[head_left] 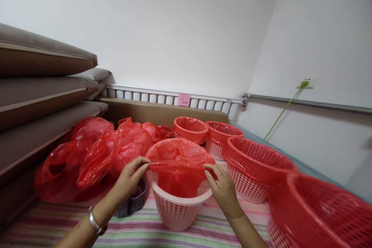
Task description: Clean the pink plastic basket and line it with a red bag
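In the middle of the view stands a pale pink plastic basket [178, 211] with slotted sides. A thin red plastic bag [180, 180] hangs inside it and is folded over the far part of its rim. My left hand [132, 176] pinches the bag's near edge at the left. At the right, my right hand [223, 188] pinches the same edge between thumb and fingers. Between both hands the edge is stretched taut, a little above the basket's near rim, which is bare.
Several baskets lined with red bags [252, 162] stand at the right. Crumpled red plastic bags [116, 147] lie at the left, near a dark knitted item [133, 201]. Stacked brown cushions [43, 97] rise on the left. Striped cloth [139, 232] covers the surface. Behind is a radiator [157, 97].
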The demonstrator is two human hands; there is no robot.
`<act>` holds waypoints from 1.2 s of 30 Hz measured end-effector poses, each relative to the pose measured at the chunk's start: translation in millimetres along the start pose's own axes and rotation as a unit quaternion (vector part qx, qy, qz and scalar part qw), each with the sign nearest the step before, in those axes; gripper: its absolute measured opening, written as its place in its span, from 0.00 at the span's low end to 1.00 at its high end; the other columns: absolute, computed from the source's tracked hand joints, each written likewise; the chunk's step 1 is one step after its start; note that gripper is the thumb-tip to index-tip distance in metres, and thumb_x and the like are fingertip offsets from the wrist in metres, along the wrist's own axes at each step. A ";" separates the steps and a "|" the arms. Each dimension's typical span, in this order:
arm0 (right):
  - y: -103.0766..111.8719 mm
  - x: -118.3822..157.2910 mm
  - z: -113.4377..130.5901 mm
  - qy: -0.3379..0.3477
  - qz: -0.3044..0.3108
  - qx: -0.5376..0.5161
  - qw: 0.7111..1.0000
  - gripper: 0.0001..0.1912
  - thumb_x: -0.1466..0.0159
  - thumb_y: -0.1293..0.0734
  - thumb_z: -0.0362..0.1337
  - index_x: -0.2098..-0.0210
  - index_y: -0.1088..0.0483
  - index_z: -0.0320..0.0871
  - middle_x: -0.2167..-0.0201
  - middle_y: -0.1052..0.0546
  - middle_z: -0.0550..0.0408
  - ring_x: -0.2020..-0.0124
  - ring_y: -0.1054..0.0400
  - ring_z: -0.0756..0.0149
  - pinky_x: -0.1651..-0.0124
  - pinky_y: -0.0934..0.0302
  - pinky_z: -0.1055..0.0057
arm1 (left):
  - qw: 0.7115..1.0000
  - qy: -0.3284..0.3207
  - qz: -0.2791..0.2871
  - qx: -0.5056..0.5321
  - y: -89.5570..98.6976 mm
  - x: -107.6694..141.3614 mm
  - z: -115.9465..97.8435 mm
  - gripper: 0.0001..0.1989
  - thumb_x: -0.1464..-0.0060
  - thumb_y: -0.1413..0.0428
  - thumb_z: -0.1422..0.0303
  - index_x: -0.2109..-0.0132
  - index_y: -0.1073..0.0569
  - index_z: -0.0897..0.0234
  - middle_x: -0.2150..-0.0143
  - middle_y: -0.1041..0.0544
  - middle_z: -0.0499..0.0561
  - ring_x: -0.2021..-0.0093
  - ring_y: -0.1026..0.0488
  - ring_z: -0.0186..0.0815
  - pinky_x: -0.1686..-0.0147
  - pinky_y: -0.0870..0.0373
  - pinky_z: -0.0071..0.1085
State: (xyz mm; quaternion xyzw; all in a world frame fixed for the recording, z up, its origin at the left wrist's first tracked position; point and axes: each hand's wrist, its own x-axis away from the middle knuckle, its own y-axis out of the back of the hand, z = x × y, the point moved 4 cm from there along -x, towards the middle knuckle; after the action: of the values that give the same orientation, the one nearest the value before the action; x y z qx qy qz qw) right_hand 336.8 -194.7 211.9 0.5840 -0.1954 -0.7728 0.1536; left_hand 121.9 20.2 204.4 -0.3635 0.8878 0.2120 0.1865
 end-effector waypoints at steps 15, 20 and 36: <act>6.5 1.2 -4.2 -0.126 0.116 -0.198 0.965 0.13 0.36 0.42 0.44 0.70 0.34 0.44 0.68 0.28 0.54 0.64 0.35 0.63 0.58 0.42 0.69 | 0.951 -0.184 0.035 -0.247 -43.9 0.5 -21.3 0.07 0.43 0.49 0.72 0.67 0.27 0.62 0.67 0.25 0.51 0.63 0.31 0.38 0.59 0.35 0.36; 12.9 -0.2 2.6 -0.106 0.155 -0.177 0.966 0.13 0.35 0.44 0.43 0.70 0.34 0.44 0.68 0.28 0.54 0.64 0.34 0.63 0.59 0.41 0.69 | 0.962 -0.182 0.055 -0.197 -42.7 7.4 -23.6 0.06 0.41 0.52 0.73 0.65 0.31 0.62 0.66 0.27 0.51 0.63 0.32 0.37 0.59 0.35 0.34; 13.2 57.0 14.0 0.038 0.036 -0.015 0.999 0.09 0.36 0.42 0.34 0.72 0.36 0.45 0.48 0.33 0.50 0.46 0.42 0.58 0.45 0.47 0.56 | 0.956 -0.210 0.151 -0.139 -34.7 25.1 -8.6 0.05 0.42 0.49 0.71 0.66 0.30 0.62 0.59 0.27 0.50 0.56 0.32 0.35 0.47 0.41 0.37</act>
State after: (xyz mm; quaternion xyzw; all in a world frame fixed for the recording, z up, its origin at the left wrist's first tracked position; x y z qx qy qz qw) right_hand 308.0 -231.1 173.5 0.6036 -0.1984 -0.7467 0.1971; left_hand 128.9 -20.9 191.1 -0.1946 0.8351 0.4305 0.2818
